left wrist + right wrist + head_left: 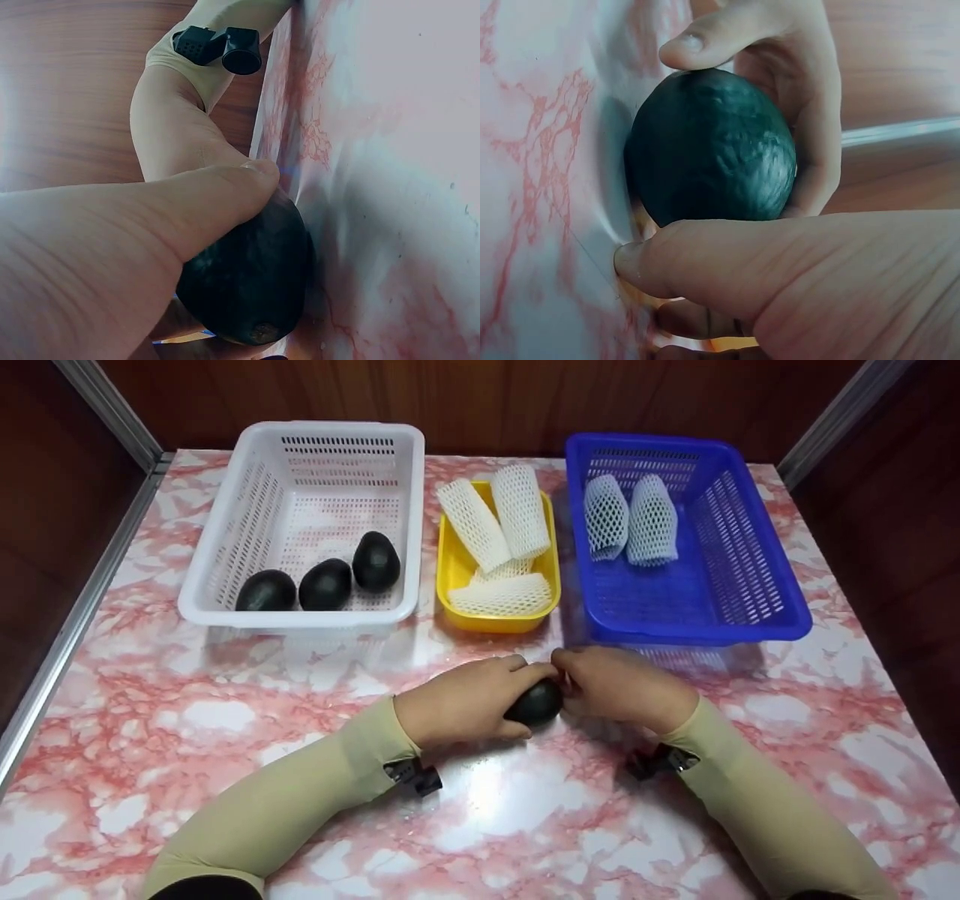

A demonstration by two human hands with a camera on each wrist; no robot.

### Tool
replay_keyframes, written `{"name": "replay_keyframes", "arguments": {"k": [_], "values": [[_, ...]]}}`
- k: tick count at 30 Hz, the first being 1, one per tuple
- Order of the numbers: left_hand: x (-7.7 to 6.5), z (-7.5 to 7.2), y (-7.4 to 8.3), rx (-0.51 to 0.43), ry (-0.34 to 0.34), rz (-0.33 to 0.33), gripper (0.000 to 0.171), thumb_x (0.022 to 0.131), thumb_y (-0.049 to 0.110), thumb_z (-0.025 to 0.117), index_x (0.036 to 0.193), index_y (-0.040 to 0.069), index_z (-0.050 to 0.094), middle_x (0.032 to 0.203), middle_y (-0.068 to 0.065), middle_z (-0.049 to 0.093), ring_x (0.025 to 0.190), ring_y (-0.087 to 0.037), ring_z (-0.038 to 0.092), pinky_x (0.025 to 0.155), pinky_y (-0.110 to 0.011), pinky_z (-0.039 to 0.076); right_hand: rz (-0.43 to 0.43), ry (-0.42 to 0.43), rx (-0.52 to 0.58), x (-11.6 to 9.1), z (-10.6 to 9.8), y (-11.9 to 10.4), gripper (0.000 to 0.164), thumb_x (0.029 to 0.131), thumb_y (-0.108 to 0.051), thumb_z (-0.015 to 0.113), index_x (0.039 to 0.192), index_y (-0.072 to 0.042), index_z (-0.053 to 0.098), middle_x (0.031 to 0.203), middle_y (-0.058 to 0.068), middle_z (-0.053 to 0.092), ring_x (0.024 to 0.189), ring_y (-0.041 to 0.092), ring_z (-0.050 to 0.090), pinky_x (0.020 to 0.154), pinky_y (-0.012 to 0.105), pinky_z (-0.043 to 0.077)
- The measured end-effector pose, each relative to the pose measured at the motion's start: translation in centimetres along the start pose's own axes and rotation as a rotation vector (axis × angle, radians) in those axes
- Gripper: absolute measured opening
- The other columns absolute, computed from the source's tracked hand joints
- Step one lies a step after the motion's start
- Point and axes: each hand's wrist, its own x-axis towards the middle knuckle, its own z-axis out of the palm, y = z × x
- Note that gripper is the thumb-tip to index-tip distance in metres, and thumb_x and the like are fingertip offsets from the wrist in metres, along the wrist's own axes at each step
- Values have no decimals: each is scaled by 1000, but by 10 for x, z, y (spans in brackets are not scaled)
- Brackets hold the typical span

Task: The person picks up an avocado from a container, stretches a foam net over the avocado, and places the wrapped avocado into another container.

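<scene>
1. Avocado (535,706), dark and rounded, sits between my two hands, low over the marbled table (135,735) and nearer to me than the yellow basket (495,624); whether it rests on the surface, I cannot tell.
2. My left hand (465,701) grips it, thumb on the near side and fingers over the far side, spread about as wide as the fruit.
3. My right hand (626,686) is at the fruit's right end, fingers bent; I cannot tell whether they pinch anything.
4. In the yellow basket I see white foam nets (502,596), two of them leaning at the far end.
5. To its left, the white basket (300,619) holds three more dark avocados (326,585) near its front wall.
6. To its right, the blue basket (697,634) has two netted pieces (652,521) side by side along its left side.
7. Beige sleeves (277,795) cover my forearms.
</scene>
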Motion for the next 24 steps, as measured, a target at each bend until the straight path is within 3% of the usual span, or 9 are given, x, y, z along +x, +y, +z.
{"name": "replay_keyframes", "arguments": {"k": [17, 24], "values": [[0, -1, -1, -33, 3, 7, 79, 95, 38, 87, 162, 21, 48, 134, -12, 64, 114, -27, 69, 109, -46, 58, 5, -9, 20, 0, 0, 3, 22, 89, -19, 83, 97, -16, 63, 79, 0, 62, 68, 19, 58, 63, 37, 49], [-3, -17, -1, -35, 29, 7, 80, 97, 41, 84, 165, 19, 46, 144, -14, 62, 124, -29, 67, 112, -48, 56, 18, -22, 26, 0, -1, 1, 26, 91, -23, 85, 109, -15, 68, 85, 1, 68, 73, 19, 64, 70, 42, 57]]}}
